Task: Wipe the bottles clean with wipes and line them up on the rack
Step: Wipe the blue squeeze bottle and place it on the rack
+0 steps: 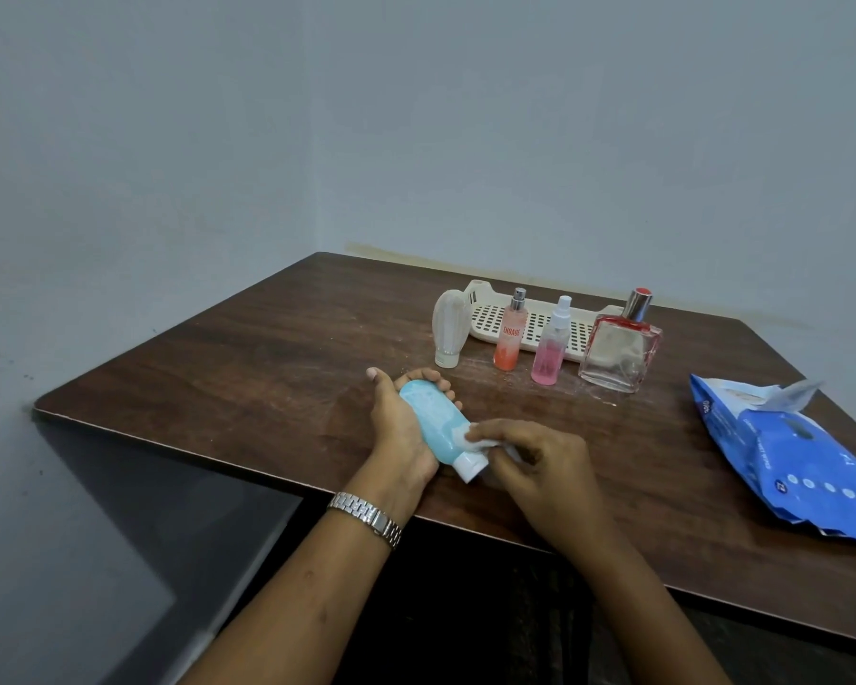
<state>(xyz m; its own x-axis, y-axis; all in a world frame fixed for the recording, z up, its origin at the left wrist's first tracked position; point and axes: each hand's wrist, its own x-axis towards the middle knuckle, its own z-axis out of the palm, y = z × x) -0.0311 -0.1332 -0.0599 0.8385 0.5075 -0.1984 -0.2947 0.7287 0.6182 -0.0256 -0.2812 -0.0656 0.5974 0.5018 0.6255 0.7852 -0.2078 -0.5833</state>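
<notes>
Holding blue bottle [433,417] in left grip [400,432] curled round it, w/ right grip [539,467] pinching wipe [467,437] vs. its side.

dim, even indoor light; soft shadows; slight blur; wide-angle bending at edges; no glare

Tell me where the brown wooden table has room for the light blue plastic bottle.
Free: the left part of the table, beside the left hand; the strip between the square glass perfume bottle and the blue wipes pack. Crowded: in front of the cream perforated rack.
</notes>
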